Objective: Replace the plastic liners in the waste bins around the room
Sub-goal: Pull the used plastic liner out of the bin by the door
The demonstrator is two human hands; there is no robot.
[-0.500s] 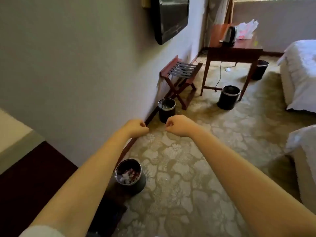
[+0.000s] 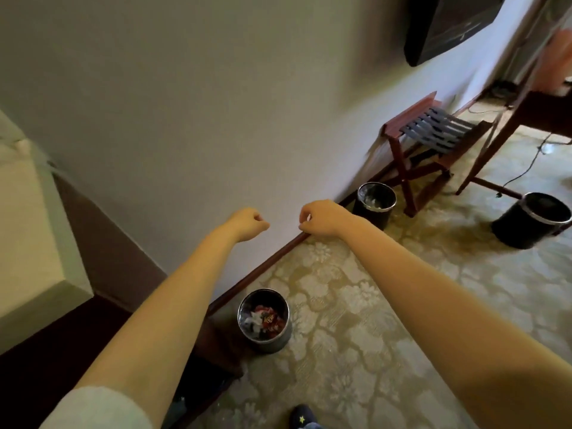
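A small metal waste bin (image 2: 265, 337) with crumpled rubbish inside stands on the carpet by the skirting board, below and between my outstretched arms. A second bin (image 2: 376, 212) with a clear liner stands further along the wall, just right of my right hand. A third black bin (image 2: 530, 221) sits under the desk at the right. My left hand (image 2: 249, 223) and my right hand (image 2: 318, 218) are both closed into fists at arm's length, a short gap between them, holding nothing that I can see.
A wooden luggage rack (image 2: 430, 140) stands against the wall beyond the second bin. A wooden desk (image 2: 507, 131) with trailing cables is at the right. A wall-mounted TV (image 2: 448, 23) hangs above. A dark ledge with a pale cabinet (image 2: 34, 258) is at left. My slipper (image 2: 301, 418) shows below.
The view has swung left and down toward the wall. The nearest bin now sits closer to the middle, and the beds have left the frame. Both fists stay closed.
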